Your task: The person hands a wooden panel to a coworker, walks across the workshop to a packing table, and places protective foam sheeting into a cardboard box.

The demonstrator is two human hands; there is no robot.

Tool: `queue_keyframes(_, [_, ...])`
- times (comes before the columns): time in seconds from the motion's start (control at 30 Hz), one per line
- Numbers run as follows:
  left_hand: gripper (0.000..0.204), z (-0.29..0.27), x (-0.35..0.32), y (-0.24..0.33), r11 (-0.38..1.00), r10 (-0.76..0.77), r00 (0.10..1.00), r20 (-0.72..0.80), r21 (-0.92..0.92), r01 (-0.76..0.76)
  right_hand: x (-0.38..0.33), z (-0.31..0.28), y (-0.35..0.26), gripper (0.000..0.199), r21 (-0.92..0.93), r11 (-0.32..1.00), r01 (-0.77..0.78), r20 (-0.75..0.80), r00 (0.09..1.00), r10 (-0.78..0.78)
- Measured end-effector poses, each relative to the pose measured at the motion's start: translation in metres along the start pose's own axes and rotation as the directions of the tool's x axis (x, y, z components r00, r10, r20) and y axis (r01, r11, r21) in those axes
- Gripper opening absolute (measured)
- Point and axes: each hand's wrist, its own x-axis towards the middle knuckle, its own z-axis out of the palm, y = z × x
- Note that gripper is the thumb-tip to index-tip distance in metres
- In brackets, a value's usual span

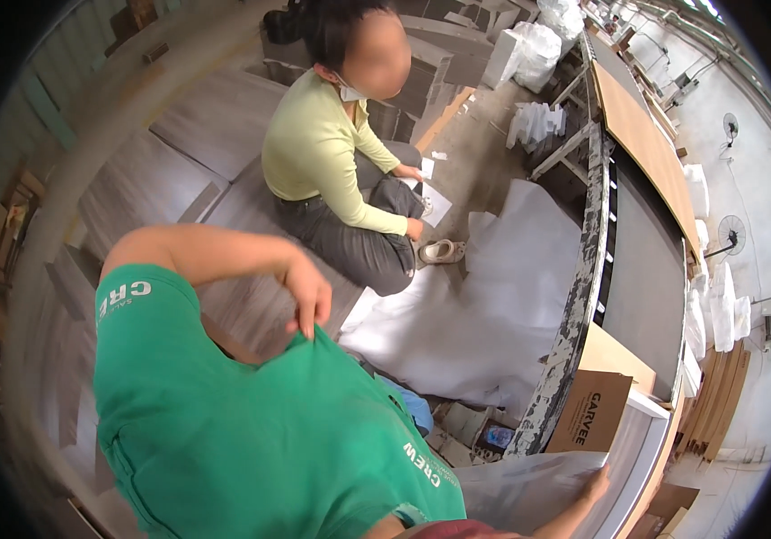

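Note:
My left hand (308, 295) is raised in front of my chest, its fingers pinching the front of my green shirt (251, 422) and pulling the cloth up into a peak. Low on the right, my right hand (594, 488) is closed on the edge of a translucent wrapping sheet (529, 490). That hand is beside a white-edged panel (642, 440) on the workbench. A brown cardboard piece (590, 410) with dark print stands just beyond it. What the right palm covers is hidden.
A person (332, 171) in a light green top sits on stacked grey panels (215, 117), holding white paper. White foam sheeting (502, 305) covers the floor beside the long bench's chipped metal edge (574, 314). Wall fans (731, 235) and wrapped bundles line the right.

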Motion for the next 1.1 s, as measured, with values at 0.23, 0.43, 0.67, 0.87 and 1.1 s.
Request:
queue_keyframes(0.23, [0.017,-0.030,-0.010,0.024,0.893,0.083,0.610,-0.788,-0.213,-0.396,-0.014,0.001,-0.008,0.056,0.175,0.984,-0.016,0.082,0.997,0.001])
queue_keyframes(0.43, [0.024,-0.083,0.077,-0.101,0.991,-0.003,0.088,-0.996,-0.015,-0.134,-0.013,0.002,-0.007,0.057,0.120,0.993,0.002,0.029,1.000,-0.005])
queue_keyframes(0.67, [0.027,-0.023,0.173,-0.148,0.833,-0.219,0.505,-0.835,0.109,0.543,-0.009,0.007,-0.003,0.061,0.080,0.995,-0.063,0.008,0.998,0.063])
queue_keyframes(0.87, [0.043,-0.017,0.165,-0.150,0.792,-0.204,0.463,-0.863,0.133,0.596,0.002,0.003,0.003,0.061,0.072,0.995,-0.063,0.051,0.997,0.059])
queue_keyframes(1.1, [0.040,-0.015,0.191,-0.186,0.825,-0.320,0.556,-0.767,0.063,0.562,-0.011,0.003,-0.010,0.056,0.161,0.985,-0.063,0.027,0.998,0.059])
